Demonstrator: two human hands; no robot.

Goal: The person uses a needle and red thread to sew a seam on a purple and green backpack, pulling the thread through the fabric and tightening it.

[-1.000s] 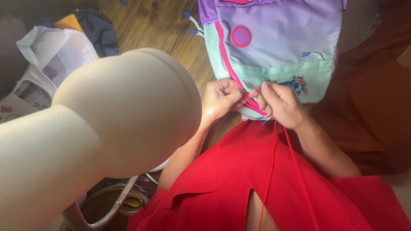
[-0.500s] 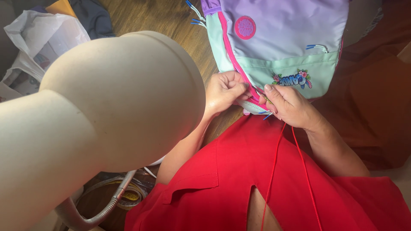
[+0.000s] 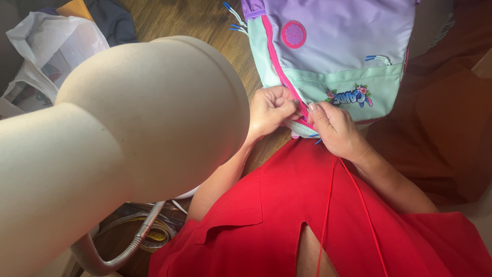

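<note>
A lilac and mint backpack (image 3: 338,56) with pink piping and a round pink patch lies on the wooden table in front of me. My left hand (image 3: 270,110) pinches its lower edge beside the pink seam. My right hand (image 3: 335,128) grips the same lower edge from the right, fingers closed on the fabric. A thin red thread (image 3: 328,205) runs from under my right hand down across my red garment (image 3: 307,220). Whether a needle is held is hidden by the fingers.
A big cream lamp head (image 3: 118,133) on a flexible grey neck fills the left. A white plastic bag (image 3: 51,46) and dark cloth lie at far left. A measuring tape (image 3: 154,236) sits under the lamp. Brown fabric (image 3: 441,118) lies at right.
The view has shifted slightly, so the backpack and hands sit a little higher. Both hands stay at the bag's lower edge, fingers adjusting their pinch.
</note>
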